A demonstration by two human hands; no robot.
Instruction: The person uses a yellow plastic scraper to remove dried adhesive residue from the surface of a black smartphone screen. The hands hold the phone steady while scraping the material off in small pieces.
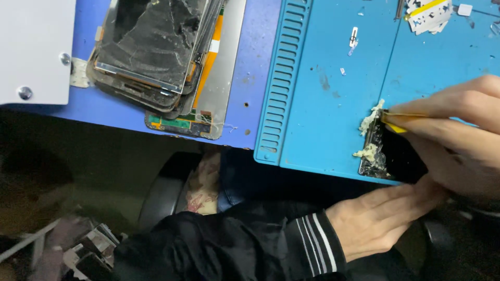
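both hands work on one dark broken phone screen (388, 151) at the near edge of the blue mat (323, 104). the right hand (458, 125) comes in from the right, its fingers pinched shut on a thin yellow tool (398, 122) whose tip sits at the top corner of the screen. the left hand (385, 216) lies flat just under the screen, fingers straight and close together, pressing its near edge; a black sleeve with white stripes covers the wrist.

some of the scraping looks done: pale, crumbly glue bits (371, 120) are heaped along the screen's left edge. the glass is cracked there and bits cling to it, so i think more is left to clean.

far to the left of the hands, a stack of cracked screens (156, 52) lies on the blue worktop (250, 78). up past the right hand sit small white and yellow strips (428, 13).
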